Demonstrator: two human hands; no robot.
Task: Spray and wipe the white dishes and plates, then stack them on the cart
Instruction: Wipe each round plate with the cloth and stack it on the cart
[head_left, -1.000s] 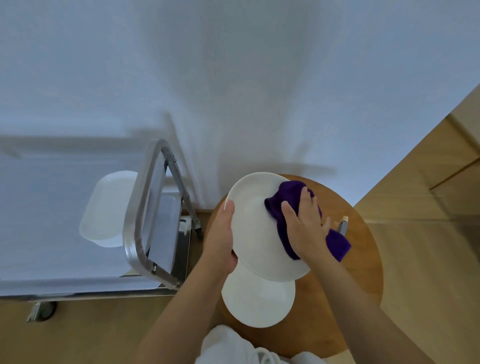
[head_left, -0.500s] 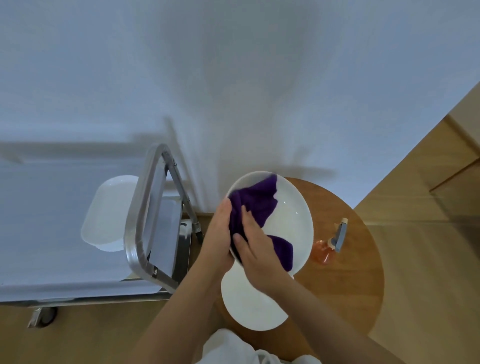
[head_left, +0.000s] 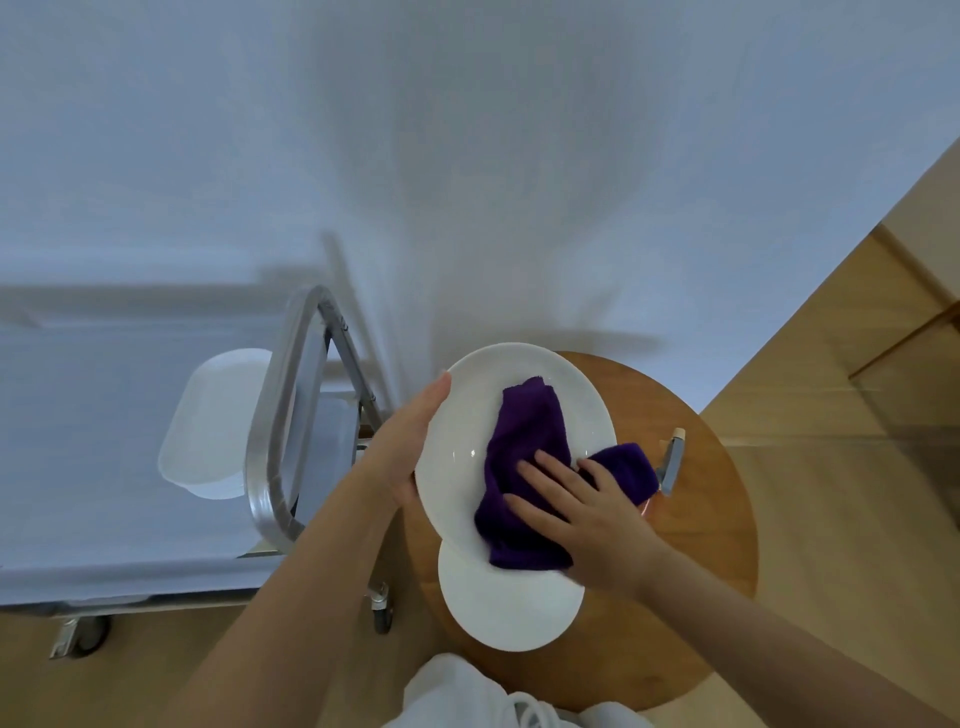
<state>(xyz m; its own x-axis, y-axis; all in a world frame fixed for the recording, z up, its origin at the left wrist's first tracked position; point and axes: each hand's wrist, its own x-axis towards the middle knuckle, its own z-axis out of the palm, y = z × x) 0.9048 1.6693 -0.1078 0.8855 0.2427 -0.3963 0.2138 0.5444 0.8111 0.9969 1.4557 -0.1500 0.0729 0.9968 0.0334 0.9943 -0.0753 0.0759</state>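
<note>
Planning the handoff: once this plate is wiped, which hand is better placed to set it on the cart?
Left. The left hand already grips the plate on the cart side; the right hand presses the cloth.

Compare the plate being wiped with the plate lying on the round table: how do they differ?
The held plate is tilted, gripped at its rim by the left hand, with the purple cloth on it. The lower plate lies flat on the table, bare, partly covered. Both are white.
</note>
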